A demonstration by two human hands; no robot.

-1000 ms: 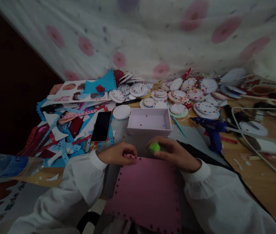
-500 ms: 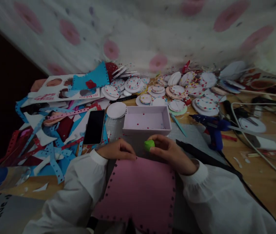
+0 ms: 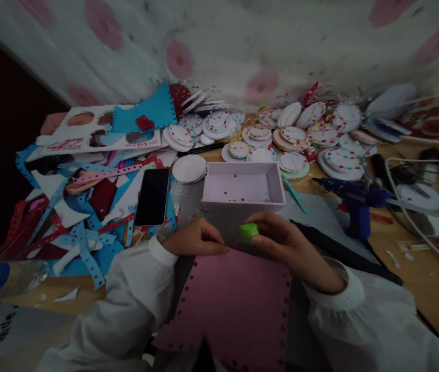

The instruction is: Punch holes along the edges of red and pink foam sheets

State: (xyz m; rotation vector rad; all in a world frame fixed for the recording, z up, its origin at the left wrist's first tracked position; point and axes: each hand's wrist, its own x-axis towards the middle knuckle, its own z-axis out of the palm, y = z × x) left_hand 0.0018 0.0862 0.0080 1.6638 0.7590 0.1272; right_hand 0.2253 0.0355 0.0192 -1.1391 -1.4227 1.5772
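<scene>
A pink sheet with a row of small dark holes along its edges lies in front of me, its lower part near my body. My left hand is closed at the sheet's top left edge, thumb and fingers together on it. Between the thumb and fingertips of my right hand is a small bright green lump-like thing. I cannot make out its exact kind. It is held just above the sheet's top edge, in front of a pale open box with a few red dots inside.
A phone and a heap of coloured scraps lie to the left. Decorated white discs crowd the back. On the right are a blue glue gun, a teal strip and a white cable.
The view has shifted slightly, so the box and discs appear further right. Both hands keep nearly the same places, and the green thing has tilted a little in my right fingers.
</scene>
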